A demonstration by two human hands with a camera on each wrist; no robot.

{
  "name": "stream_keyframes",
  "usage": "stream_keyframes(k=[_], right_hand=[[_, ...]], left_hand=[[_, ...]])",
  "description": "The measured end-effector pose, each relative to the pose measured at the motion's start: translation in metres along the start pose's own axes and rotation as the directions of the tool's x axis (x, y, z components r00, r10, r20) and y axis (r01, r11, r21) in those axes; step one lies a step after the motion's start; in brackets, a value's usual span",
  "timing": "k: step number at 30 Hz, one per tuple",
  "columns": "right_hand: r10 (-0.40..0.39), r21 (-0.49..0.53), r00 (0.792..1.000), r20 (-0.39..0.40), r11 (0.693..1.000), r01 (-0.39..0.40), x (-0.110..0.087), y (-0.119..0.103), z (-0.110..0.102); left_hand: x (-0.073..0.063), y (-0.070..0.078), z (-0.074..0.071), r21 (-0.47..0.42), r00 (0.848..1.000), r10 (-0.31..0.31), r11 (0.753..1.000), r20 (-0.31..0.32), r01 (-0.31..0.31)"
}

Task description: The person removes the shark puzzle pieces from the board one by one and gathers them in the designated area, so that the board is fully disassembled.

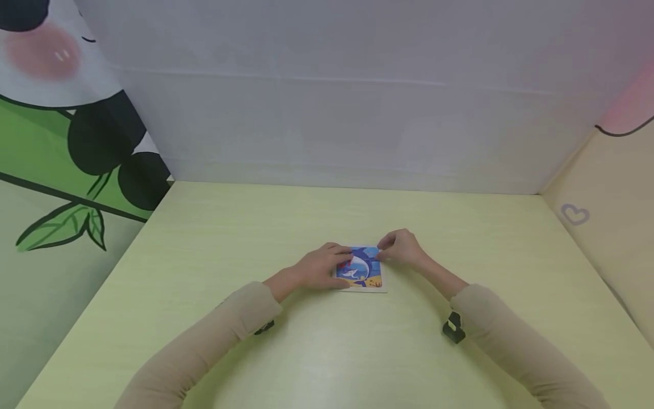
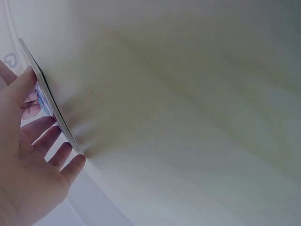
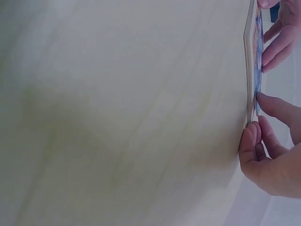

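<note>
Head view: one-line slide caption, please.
Left hand rests on a sea-themed picture board on a table; right hand touches it near the far right corner.

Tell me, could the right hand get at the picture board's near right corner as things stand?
Probably yes. The right hand is at the far right corner of the picture board, nothing shows in the way along the right edge, and the left hand is on the left side.

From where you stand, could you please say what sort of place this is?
Perhaps a children's play space or staged booth, judging by the cartoon wall, pale table and sea-animal picture board.
</note>
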State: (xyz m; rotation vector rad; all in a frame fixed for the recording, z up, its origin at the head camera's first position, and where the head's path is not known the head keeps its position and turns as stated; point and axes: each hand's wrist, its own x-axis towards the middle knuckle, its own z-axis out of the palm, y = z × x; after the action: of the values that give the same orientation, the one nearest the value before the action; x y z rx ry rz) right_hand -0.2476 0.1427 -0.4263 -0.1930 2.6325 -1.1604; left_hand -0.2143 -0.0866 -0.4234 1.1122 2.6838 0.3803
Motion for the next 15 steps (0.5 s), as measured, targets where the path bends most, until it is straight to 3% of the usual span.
stream_keyframes(k=[9,15], right_hand=[[-0.025,0.076,1.000,0.004,0.997,0.025,-0.0017,-0.0016,-0.0004],[-0.078,0.050,0.996,0.029,0.996,0.077,-0.0015,0.0000,0.0006]], left_hand=[[0.0006,0.0013,-0.0020,0.014,1.000,-0.008,1.000,0.006,0.008],[0.0001,0.0010,-0.0023,0.003,1.000,-0.008,1.000,0.007,0.008]])
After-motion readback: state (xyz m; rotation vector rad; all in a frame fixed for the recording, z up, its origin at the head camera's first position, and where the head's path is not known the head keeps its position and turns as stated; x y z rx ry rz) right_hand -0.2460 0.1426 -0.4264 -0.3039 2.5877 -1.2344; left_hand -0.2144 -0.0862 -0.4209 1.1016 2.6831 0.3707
